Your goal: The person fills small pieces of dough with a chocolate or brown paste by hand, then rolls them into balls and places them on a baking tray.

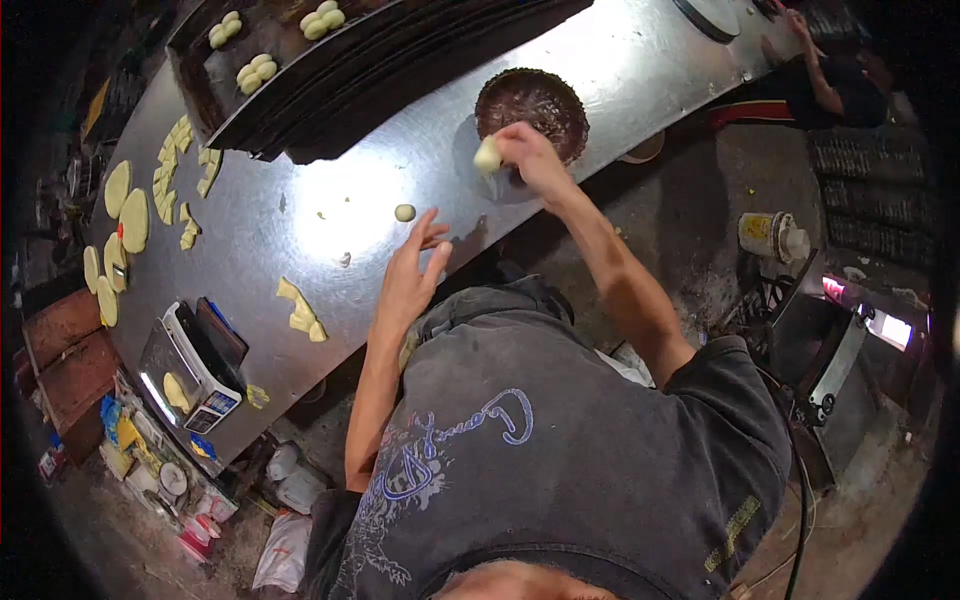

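My right hand grips a pale dough ball, slightly blurred, at the near-left edge of a round dark pan. Glossy dark brown stuff covers the inside of the pan. Over the steel table my left hand has its fingers apart and holds nothing. Just beyond its fingertips a small dough ball rests on the metal. Torn dough strips lie to the left of this hand.
Stacked dark trays with dough-ball clusters stand at the back left. Flat dough rounds, cut dough pieces and a digital scale occupy the left end. Another person is at the far right, near a bucket.
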The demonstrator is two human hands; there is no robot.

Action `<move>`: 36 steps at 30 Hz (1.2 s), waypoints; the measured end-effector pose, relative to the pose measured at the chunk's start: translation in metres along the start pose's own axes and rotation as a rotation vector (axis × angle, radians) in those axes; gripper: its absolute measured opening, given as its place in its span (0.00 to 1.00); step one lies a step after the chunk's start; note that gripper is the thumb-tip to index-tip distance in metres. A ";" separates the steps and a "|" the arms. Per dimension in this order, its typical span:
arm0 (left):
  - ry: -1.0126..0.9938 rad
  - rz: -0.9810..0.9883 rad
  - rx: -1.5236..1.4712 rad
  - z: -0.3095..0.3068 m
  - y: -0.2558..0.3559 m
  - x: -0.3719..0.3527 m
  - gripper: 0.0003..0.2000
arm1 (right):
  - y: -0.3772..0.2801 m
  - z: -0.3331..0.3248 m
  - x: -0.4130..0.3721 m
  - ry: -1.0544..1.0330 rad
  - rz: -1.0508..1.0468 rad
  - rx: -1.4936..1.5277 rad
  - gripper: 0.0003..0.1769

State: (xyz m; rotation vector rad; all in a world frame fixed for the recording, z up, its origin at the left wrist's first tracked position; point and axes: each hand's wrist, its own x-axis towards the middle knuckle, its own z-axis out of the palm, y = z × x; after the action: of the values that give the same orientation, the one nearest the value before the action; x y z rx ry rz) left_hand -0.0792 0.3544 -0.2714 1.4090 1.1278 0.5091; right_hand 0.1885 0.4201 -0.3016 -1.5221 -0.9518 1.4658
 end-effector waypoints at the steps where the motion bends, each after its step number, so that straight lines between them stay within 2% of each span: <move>1: 0.042 0.054 0.099 0.005 0.001 -0.002 0.22 | 0.014 -0.008 0.014 0.047 -0.013 -0.095 0.24; 3: 0.078 0.082 0.176 0.011 -0.006 -0.002 0.21 | 0.036 -0.015 0.034 0.127 -0.040 -0.286 0.32; 6: 0.148 0.066 0.179 0.017 -0.003 -0.004 0.19 | 0.043 -0.002 0.048 0.065 -0.022 -0.458 0.41; 7: 0.177 0.054 0.161 0.018 0.000 -0.004 0.19 | 0.063 -0.001 0.064 0.101 -0.070 -0.525 0.40; 10: 0.211 0.044 0.059 0.015 0.000 -0.007 0.19 | 0.049 -0.010 0.085 0.156 0.062 -0.068 0.36; 11: 0.226 0.041 0.003 0.014 0.003 -0.009 0.19 | 0.030 -0.011 0.074 0.152 0.105 0.084 0.29; 12: 0.241 0.041 -0.053 0.013 0.008 -0.010 0.19 | 0.030 -0.022 0.076 0.103 0.203 0.114 0.21; 15: 0.302 0.048 -0.237 0.008 0.027 -0.013 0.19 | 0.016 -0.007 0.051 -0.227 0.228 0.561 0.21; 16: 0.329 0.051 -0.302 0.006 0.030 -0.014 0.19 | -0.015 0.018 0.018 -0.331 0.241 0.669 0.21; 17: 0.361 0.091 -0.251 -0.002 0.026 -0.022 0.18 | -0.033 0.054 -0.007 -0.461 0.266 0.762 0.22; 18: 0.367 0.128 -0.195 -0.006 0.025 -0.021 0.18 | -0.034 0.071 -0.019 -0.629 0.247 0.849 0.27; 20: 0.428 0.146 -0.189 -0.021 0.022 -0.030 0.17 | -0.038 0.115 -0.044 -0.678 0.299 0.964 0.25; 22: 0.529 0.114 -0.287 -0.040 0.022 -0.045 0.17 | -0.051 0.153 -0.070 -0.632 0.202 0.886 0.24; 23: 0.705 0.288 -0.326 -0.045 0.017 -0.045 0.17 | -0.055 0.168 -0.077 -0.608 0.153 0.847 0.25; 26: 0.752 0.169 -0.343 -0.070 0.014 -0.074 0.17 | -0.057 0.202 -0.085 -0.554 -0.027 0.633 0.28; 27: 0.746 0.141 -0.406 -0.076 0.011 -0.080 0.17 | -0.059 0.213 -0.088 -0.520 -0.156 0.505 0.24; 30: 0.647 0.182 -0.363 -0.098 0.005 -0.102 0.16 | -0.058 0.223 -0.094 -0.541 -0.141 0.180 0.19; 31: 0.610 0.229 -0.430 -0.104 0.003 -0.108 0.15 | -0.063 0.227 -0.097 -0.595 -0.083 0.172 0.12; 34: 0.587 0.425 -0.218 -0.119 -0.010 -0.127 0.14 | -0.072 0.231 -0.091 -0.653 0.074 0.074 0.11; 36: 0.656 0.420 -0.119 -0.127 -0.015 -0.134 0.10 | -0.066 0.244 -0.098 -0.603 -0.112 0.105 0.13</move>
State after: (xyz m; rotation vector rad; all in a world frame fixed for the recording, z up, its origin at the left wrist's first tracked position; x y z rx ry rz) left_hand -0.2484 0.3027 -0.2183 1.4148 1.2762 1.3904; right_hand -0.0591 0.3677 -0.2045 -0.9390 -1.2548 1.9005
